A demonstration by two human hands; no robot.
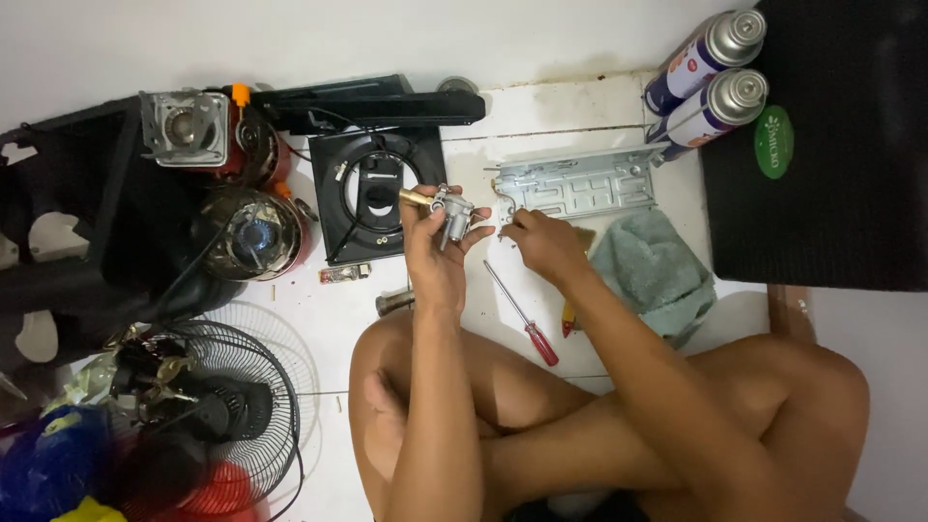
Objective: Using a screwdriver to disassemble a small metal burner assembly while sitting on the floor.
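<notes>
— What is in the left hand (432, 253)?
— Its fingers grasp a small metal valve (450, 211) with a brass tip, raised above the white floor (541, 106).
— And the right hand (543, 244)?
— Fingers pinched at the metal bracket (580, 184); what they hold is too small to tell. A red-handled screwdriver (523, 316) lies just beside.

White tiled floor (580, 106), white wall (387, 34), even light

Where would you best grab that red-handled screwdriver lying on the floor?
Take the screwdriver by its red handle, the thick end nearest the person's legs, coming from above. It lies flat and slanted on the white floor, and its thin metal shaft offers little to hold.
</notes>
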